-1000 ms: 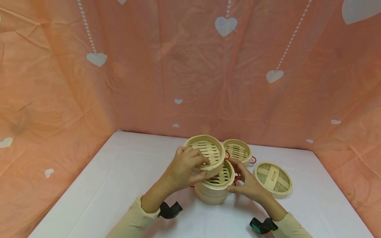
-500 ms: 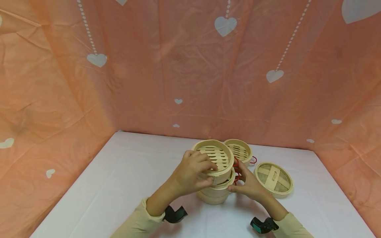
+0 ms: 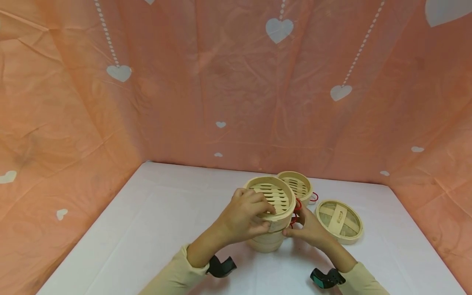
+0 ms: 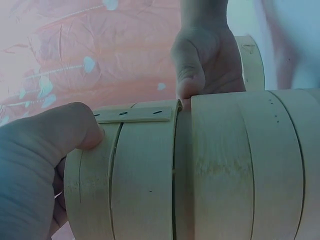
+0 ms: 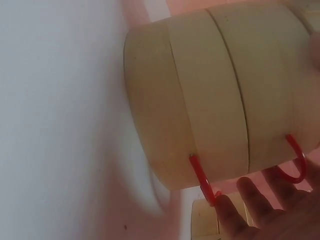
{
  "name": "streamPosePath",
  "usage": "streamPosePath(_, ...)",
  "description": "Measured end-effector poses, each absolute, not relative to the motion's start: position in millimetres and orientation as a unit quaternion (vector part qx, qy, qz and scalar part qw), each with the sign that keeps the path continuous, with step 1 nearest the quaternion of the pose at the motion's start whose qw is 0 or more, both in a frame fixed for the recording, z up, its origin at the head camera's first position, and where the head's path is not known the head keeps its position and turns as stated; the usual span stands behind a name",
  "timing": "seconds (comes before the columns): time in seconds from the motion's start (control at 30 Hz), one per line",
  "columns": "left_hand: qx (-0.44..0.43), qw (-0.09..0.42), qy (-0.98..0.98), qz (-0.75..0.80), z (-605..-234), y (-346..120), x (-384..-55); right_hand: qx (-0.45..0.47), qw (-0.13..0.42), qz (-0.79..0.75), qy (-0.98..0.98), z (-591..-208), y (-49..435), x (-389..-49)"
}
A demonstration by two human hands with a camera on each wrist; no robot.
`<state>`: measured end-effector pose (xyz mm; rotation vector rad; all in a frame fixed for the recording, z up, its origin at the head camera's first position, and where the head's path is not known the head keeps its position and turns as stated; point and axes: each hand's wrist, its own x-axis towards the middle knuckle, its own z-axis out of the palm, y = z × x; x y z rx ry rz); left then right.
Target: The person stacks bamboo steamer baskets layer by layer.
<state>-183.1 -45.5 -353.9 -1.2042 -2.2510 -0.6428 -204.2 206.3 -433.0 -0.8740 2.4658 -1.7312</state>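
I have a white-draped counter, and right of its middle an upright stack of pale round bamboo steamer baskets. To treat this stack well, I'd leave it planted and let only the top piece shift. That piece, a pale round bamboo basket with a slatted floor, sits over the stack's opening; I'd judge it best kept level and centred, then eased down evenly rather than forced from one edge. A similar slatted bamboo basket stands just beyond, far right, and a round woven bamboo lid lies to the right, both out of the way.

My left hand pinches the near-left rim, fingers inside, thumb outside. The right hand cups the stack's right side, fingers spread, thumb on the near wall; I'd want that hold light, fingers clear of the closing seam and of the red cord loops.

The head view gives me the slats but hides the joint. The left wrist view shows a recessed band between basket and stack, so I doubt full seating. Only the right wrist view shows fingertips close under the loops.
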Motion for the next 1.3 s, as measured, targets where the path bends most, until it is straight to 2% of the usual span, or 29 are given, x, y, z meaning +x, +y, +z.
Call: streamPosePath(1.3,-0.438,0.255,-0.830,-0.235,-362.8,-42.5,-182.4,-0.276,0.002,-0.552,0.787,-434.8,208.0,-203.5)
